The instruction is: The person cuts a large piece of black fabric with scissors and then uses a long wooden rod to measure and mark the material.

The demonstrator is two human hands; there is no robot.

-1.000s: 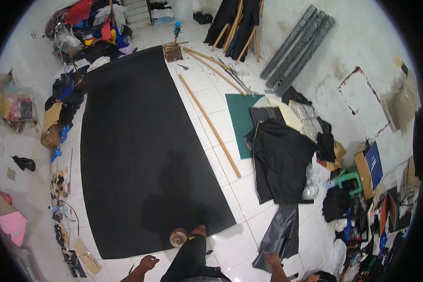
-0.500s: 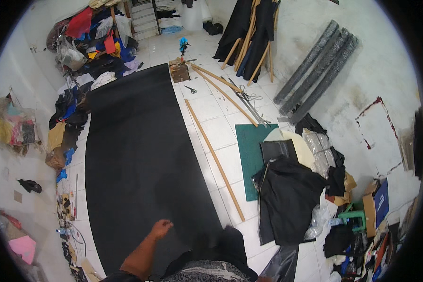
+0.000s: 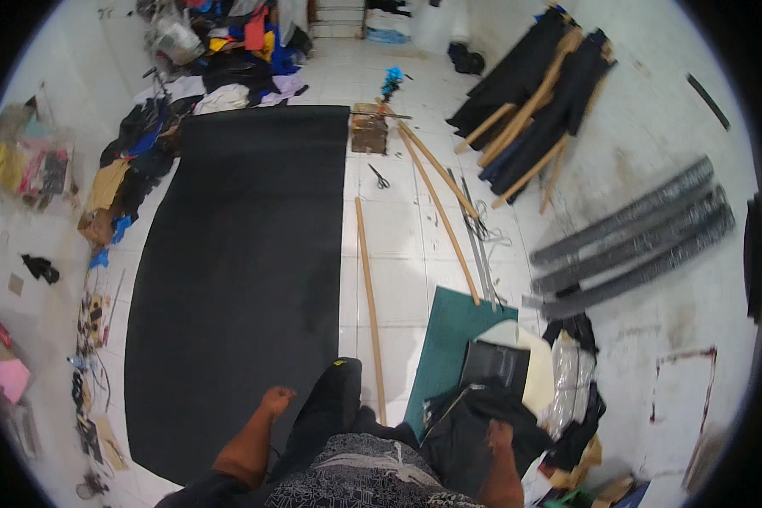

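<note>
1. Big black sheet lies flat on white tiled floor, L half of scene, running nr to far; part of its nr end is hidden by the person's leg.
2. L hand is over the sheet's nr R part; fingers look loosely curled, nothing seen in them. Touching the sheet or not: can't tell.
3. R hand is over dark cloth, nr R; fingers too small/blurred, can't tell if spread or pressed together.
4. Dark cloth lies heaped, partly over green mat; clear-wrapped bundle to its R.
5. Handling (my guess): sheet is thin, bendy, not fragile; heavy-ish & draggy overall b/c of size, may crease. Best hold: edge or corner, hands well apart, fingers under, thumbs on top.
6. Dark cloth: prob. soft, floppy; grab a thick fold w/ whole hand.
7. Wooden pole lies R of sheet, apart from it; scissors farther off, nr brown block by sheet's far R corner.
</note>
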